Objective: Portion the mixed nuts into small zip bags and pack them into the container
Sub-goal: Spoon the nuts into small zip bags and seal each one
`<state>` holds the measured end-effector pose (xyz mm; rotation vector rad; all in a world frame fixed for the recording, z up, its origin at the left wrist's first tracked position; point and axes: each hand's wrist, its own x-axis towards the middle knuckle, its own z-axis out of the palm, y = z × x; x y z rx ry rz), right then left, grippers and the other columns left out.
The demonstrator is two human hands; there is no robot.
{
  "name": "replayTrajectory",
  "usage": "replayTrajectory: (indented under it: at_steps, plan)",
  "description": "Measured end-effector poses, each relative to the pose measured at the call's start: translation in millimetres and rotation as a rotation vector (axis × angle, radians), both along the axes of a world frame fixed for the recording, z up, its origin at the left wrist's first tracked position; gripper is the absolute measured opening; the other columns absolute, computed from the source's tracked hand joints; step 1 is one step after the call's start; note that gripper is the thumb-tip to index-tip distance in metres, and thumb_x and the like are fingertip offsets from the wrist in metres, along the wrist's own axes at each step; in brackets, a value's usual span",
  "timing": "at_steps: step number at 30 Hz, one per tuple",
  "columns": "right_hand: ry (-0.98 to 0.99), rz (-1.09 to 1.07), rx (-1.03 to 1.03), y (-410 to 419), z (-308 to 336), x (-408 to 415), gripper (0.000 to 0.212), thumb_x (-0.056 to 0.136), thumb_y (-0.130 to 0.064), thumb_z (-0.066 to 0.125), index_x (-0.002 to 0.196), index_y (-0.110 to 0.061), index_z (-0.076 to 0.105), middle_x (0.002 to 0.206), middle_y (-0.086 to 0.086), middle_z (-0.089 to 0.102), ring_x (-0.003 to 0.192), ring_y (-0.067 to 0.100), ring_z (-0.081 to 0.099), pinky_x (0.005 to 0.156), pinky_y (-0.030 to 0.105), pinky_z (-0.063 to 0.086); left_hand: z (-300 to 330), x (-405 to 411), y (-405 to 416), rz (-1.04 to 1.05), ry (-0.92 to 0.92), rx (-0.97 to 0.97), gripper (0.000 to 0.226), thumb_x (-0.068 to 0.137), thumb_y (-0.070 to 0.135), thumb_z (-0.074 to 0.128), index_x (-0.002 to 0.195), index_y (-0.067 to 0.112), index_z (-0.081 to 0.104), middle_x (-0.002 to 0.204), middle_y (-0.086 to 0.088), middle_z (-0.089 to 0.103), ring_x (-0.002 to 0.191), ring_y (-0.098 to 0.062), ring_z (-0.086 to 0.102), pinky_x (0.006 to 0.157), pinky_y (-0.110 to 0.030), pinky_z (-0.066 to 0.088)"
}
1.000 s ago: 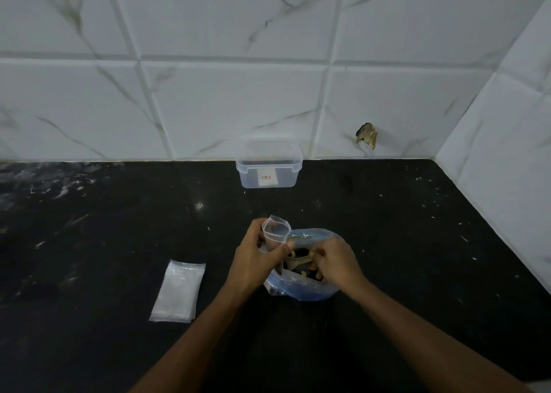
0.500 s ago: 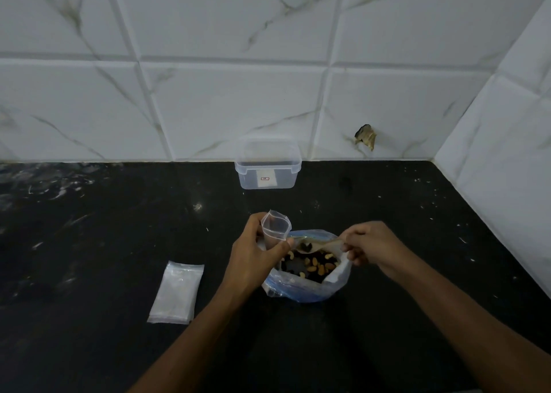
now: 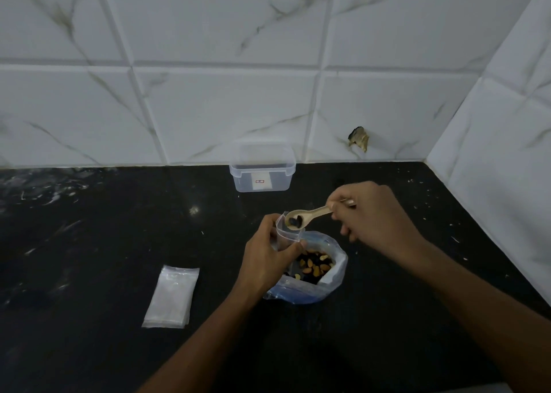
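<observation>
One spoon [image 3: 310, 216] lies level, bowl pointing left.

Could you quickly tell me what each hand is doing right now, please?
Left hand: grips the small zip bag, holding it upright.
Right hand: pinches the wooden spoon, its bowl at the bag's mouth.

Nothing I can read; the container [image 3: 262, 172] has a white sticker [image 3: 261, 181] with a small red mark, too blurred to make out.

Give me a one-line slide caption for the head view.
Right hand brings a spoon of nuts to the small zip bag gripped by the left hand.
</observation>
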<state>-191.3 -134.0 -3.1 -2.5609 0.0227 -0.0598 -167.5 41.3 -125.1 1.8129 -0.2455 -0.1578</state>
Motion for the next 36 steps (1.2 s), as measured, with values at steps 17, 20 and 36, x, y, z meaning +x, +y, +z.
replayTrajectory:
  at_steps: [17, 20, 36]
  plan:
    - [-0.308, 0.0, -0.026, -10, -10, -8, 0.011, 0.091, -0.013, 0.061, 0.096, -0.02, 0.068, 0.071, -0.009, 0.063, 0.058, 0.005, 0.061, 0.055, 0.014, 0.05, -9, 2, 15, 0.052, 0.029, -0.087, 0.039, 0.083, 0.031, 0.074, 0.114, 0.039, 0.052, 0.111, 0.013, 0.063, 0.099, 0.005, 0.06, 0.079, -0.02, 0.052]
    - [-0.087, -0.101, 0.012, -29, -37, 0, 0.01, 0.093, -0.016, 0.06, 0.093, -0.021, 0.068, 0.069, -0.008, 0.064, 0.057, 0.001, 0.064, 0.05, 0.009, 0.049, -12, 3, 21, 0.081, 0.02, -0.103, 0.039, 0.083, 0.031, 0.075, 0.114, 0.04, 0.052, 0.109, 0.013, 0.064, 0.098, 0.001, 0.063, 0.078, -0.023, 0.054]
    - [0.317, -0.129, 0.059, 24, -151, 19, 0.018, 0.098, -0.015, 0.051, 0.097, -0.014, 0.069, 0.079, 0.003, 0.069, 0.064, 0.011, 0.067, 0.063, 0.026, 0.059, -22, 0, 18, 0.069, 0.042, -0.084, 0.043, 0.084, 0.025, 0.073, 0.121, 0.029, 0.051, 0.111, 0.01, 0.063, 0.098, 0.004, 0.062, 0.073, -0.011, 0.051]
